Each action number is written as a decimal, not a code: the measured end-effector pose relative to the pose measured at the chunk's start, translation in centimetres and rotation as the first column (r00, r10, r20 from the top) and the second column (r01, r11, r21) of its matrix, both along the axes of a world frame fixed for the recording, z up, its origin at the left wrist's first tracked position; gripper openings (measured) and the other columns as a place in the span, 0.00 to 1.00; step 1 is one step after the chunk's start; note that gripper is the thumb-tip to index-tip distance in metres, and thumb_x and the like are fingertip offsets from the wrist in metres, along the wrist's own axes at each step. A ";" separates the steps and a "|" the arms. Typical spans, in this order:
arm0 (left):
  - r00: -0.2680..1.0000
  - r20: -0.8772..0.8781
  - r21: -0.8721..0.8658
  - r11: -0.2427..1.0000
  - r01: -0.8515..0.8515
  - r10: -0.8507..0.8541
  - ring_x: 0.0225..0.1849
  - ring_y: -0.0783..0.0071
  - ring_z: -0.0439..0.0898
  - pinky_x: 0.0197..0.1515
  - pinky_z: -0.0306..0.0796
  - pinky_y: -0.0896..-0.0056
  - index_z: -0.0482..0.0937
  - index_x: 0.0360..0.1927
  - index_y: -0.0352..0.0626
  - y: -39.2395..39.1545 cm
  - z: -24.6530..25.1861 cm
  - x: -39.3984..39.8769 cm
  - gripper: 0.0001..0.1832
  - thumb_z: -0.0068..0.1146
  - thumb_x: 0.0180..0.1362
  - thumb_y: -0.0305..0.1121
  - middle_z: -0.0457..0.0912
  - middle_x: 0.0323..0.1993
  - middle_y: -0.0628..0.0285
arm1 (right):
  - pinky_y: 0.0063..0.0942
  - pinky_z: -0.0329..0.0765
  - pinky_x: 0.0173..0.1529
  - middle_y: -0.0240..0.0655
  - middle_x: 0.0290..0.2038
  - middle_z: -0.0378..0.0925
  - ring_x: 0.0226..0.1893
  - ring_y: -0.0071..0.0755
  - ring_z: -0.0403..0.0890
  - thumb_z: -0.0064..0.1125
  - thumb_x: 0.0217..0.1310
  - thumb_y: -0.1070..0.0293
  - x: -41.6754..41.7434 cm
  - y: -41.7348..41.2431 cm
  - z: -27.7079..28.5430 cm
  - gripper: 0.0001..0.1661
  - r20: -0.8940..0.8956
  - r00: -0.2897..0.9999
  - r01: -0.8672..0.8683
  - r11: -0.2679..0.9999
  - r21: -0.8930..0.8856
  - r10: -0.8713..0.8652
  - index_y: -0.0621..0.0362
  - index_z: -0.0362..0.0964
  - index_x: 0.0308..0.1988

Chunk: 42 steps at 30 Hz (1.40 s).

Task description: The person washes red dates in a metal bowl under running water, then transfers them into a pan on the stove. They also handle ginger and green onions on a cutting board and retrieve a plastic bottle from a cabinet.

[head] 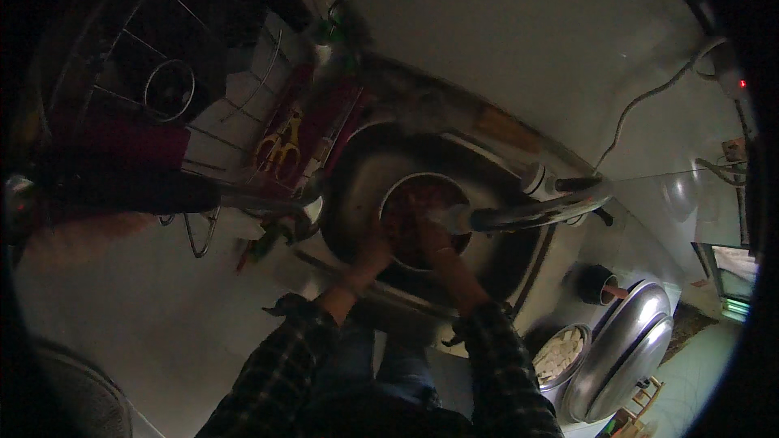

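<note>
A round metal bowl stands in the steel sink, with a reddish mass in it that is too dark to name. My left hand is at the bowl's left rim, its fingers blurred. My right hand reaches into the bowl on the right, under the end of the curved metal faucet. The fingertips of both hands are hard to make out, and whether either holds anything does not show.
Yellow-handled scissors hang by a wire rack at the left. Right of the sink are a pot of pale cut pieces, large metal lids and a dark cup with a handle sticking out. A cable runs along the wall.
</note>
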<state>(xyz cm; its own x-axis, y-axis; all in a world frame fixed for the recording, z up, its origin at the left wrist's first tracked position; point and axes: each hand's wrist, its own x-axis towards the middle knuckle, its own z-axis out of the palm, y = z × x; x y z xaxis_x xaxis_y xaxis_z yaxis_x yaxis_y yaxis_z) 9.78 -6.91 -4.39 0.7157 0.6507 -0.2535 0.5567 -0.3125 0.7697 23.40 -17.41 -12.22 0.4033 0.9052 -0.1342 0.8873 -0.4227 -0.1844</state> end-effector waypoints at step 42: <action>0.975 0.150 0.003 0.986 -0.168 0.166 0.54 0.48 0.69 0.57 0.61 0.56 0.64 0.54 0.36 2.2 1.7 -1.6 0.26 0.56 0.51 0.31 0.71 0.50 0.45 | 0.53 0.55 0.63 0.50 0.57 0.62 0.60 0.62 0.56 0.47 0.52 0.62 -2.8 4.4 13.8 0.28 0.316 0.852 -0.480 0.864 0.151 0.418 0.62 0.64 0.53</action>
<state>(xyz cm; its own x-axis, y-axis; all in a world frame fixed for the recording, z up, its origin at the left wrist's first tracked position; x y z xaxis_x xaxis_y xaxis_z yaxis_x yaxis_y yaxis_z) 8.19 -4.66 -2.64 0.6254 0.7674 -0.1410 0.4816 -0.2375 0.8436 20.61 -13.02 1.62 -0.0625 0.9884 0.1382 0.9974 0.0569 0.0441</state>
